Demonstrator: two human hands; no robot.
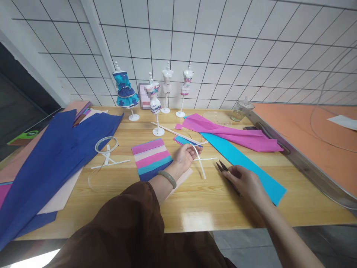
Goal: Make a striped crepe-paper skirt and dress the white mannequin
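Saw at the far left of the wooden table [228,214] a long, creased spread of dark blue paper [61,149], with pale pink paper [60,195] showing from under the near edge. Noted to the right a white tape ring [106,152] beside crossed white strips [107,158], and farther back, toward the tiled wall [212,48], a small dress form [125,89] in a tiered blue outfit. Found a striped panel [153,156] lying flat in pink, pale pink, turquoise and dark blue bands, partly hidden by the left forearm. Counted three more dress forms [155,100] behind it, and left of these a small card [145,96], too blurred to read. Wore a brown sleeve [131,219] and a greenish bracelet [168,178] on the left arm. Pinched a narrow white strip [200,162] near one end in the left hand [186,155], palm upward and fingers loosely curled, with the free end curving down to the right. Gripped scissors [220,168] in the right hand [247,181], apart from the strip, with blades slightly parted and pointing forward and left. Could not make out the exact placing of fingers on the handles. Saw beyond, reaching rightward, magenta paper [223,128] lying partly across a turquoise strip [245,167], with a lidded glass jar [242,109] behind. Made out at the far right an orange surface [292,130] past a metal edge [295,169].
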